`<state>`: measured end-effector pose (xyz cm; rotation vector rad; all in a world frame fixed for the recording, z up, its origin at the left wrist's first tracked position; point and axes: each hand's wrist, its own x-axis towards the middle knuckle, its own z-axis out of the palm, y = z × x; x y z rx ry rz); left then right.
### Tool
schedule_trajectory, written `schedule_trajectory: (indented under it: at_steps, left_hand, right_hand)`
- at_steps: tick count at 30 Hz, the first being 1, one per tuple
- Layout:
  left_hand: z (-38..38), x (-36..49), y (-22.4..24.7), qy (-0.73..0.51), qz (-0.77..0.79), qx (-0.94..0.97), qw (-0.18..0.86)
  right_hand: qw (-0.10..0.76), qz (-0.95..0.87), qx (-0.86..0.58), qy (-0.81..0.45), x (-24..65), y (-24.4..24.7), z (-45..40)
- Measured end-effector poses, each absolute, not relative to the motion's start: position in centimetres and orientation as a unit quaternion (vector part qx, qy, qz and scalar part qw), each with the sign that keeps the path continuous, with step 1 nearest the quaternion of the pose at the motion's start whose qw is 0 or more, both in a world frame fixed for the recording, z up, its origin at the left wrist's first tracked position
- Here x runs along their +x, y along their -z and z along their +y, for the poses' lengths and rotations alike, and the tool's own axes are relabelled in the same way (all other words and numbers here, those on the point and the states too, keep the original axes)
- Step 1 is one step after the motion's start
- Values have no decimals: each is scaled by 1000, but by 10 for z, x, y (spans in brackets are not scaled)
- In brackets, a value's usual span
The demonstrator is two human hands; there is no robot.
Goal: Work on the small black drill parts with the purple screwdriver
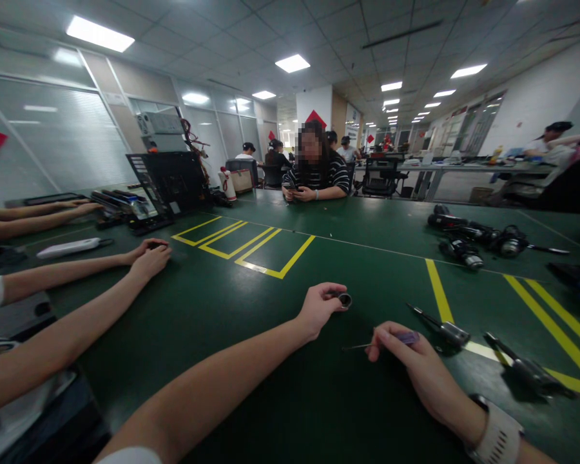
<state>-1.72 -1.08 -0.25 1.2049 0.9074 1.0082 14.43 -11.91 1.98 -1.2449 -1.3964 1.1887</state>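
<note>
Near the middle of the green table (212,361), my left hand (319,306) grips a small round metal ring (346,299) between thumb and fingers. Lower and to the right, my right hand (406,351) holds a screwdriver with a purplish handle (406,338); its thin shaft points left, below the ring and apart from it. A metal part with a narrow shaft (452,332) lies just right of my right hand. Farther right rests a similar metal part (531,374), over yellow tape.
Black tools (464,241) lie at the back right. Yellow tape outlines (294,258) mark the table. On the left are a co-worker's hands (149,258), a white tool (70,247) and a black frame (167,183). A person in stripes (336,177) sits opposite.
</note>
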Motion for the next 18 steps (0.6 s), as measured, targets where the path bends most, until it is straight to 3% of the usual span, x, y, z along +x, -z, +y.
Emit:
schedule_trajectory:
  at_steps: [6,11,18]
  left_hand:
    - [-11,-19,2,-435,395,531,611]
    - [-10,-19,5,-454,374,521,618]
    - [-11,-19,3,-454,370,511,629]
  right_hand:
    - [384,-638,-542,-390,149,-26,-120]
    - [395,-693,-539,-269,146,-22,-125]
    - [443,-713,-489,-238,143,-16,-129]
